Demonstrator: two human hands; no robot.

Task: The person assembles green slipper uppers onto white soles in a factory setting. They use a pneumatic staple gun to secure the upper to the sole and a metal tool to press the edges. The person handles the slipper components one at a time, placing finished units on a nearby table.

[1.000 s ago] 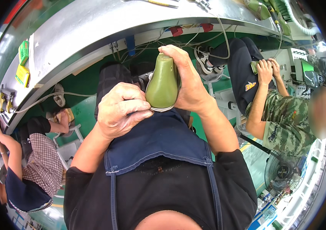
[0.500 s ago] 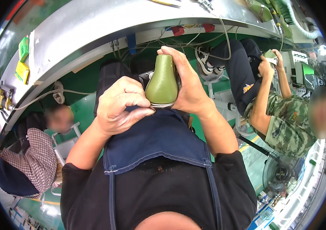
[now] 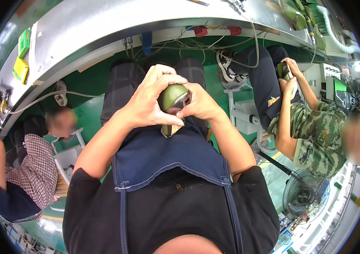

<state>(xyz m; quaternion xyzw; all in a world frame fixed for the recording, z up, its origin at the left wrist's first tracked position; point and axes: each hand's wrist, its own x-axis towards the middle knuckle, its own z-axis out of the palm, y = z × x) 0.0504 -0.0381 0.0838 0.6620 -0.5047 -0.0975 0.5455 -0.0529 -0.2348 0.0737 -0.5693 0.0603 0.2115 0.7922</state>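
Observation:
Both hands hold an olive-green, smooth rounded piece (image 3: 172, 98) with a shiny dark edge, over my lap. My left hand (image 3: 148, 99) curls round its left side, fingers over the top and thumb beneath. My right hand (image 3: 201, 103) grips its right side, the thumb pressed near the edge. A tan, rough-looking strip (image 3: 169, 129) sticks out below. Fingers cover much of the piece, so I cannot tell its exact kind. Under it lies my dark blue apron (image 3: 167, 156).
A metal bench (image 3: 91, 29) curves ahead, with a yellow box (image 3: 20, 70) and a green box (image 3: 24, 43). Cables (image 3: 180, 44) hang beneath it. A co-worker at right holds a similar green piece (image 3: 285, 72); another person (image 3: 36, 165) sits at left. A fan (image 3: 304, 195) stands lower right.
The green piece has been turned, so its broad pear-shaped face no longer shows and the tan strip does. My left hand has moved up over it; my right hand has shifted down its side.

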